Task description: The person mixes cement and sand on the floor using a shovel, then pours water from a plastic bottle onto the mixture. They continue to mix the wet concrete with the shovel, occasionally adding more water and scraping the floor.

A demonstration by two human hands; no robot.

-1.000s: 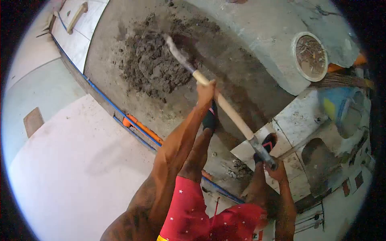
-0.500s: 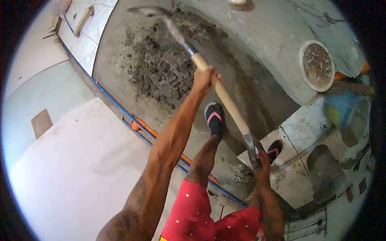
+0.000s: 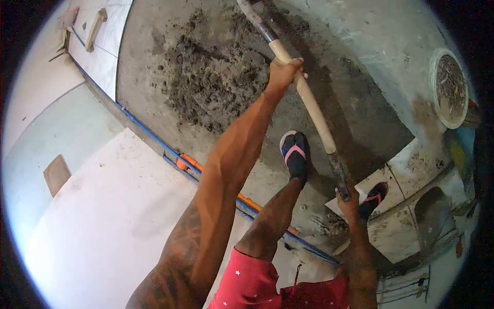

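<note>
A shovel (image 3: 316,110) with a pale wooden shaft slants across the view, its blade end running out past the top edge. My left hand (image 3: 284,74) is wrapped round the upper shaft, just below the dark metal socket. Lower down, my right hand (image 3: 350,202) is closed on the shovel's dark grip end, near my right foot. Beneath and left of the shaft lies a heap of wet grey mortar (image 3: 216,82), lumpy and spread over the floor. The shovel's blade is out of view.
My left foot in a pink-strapped sandal (image 3: 294,149) stands beside the mortar; the other sandal (image 3: 378,192) rests on a floor tile (image 3: 386,226). A white bucket (image 3: 437,98) of debris stands at right. Blue pipe (image 3: 136,122) and orange pipe (image 3: 249,202) run along the wall's foot.
Both hands and the shovel have shifted to the right in view, with my left hand higher. The curved blade, partly visible before at the top, has left the frame. Both hands keep their hold.
</note>
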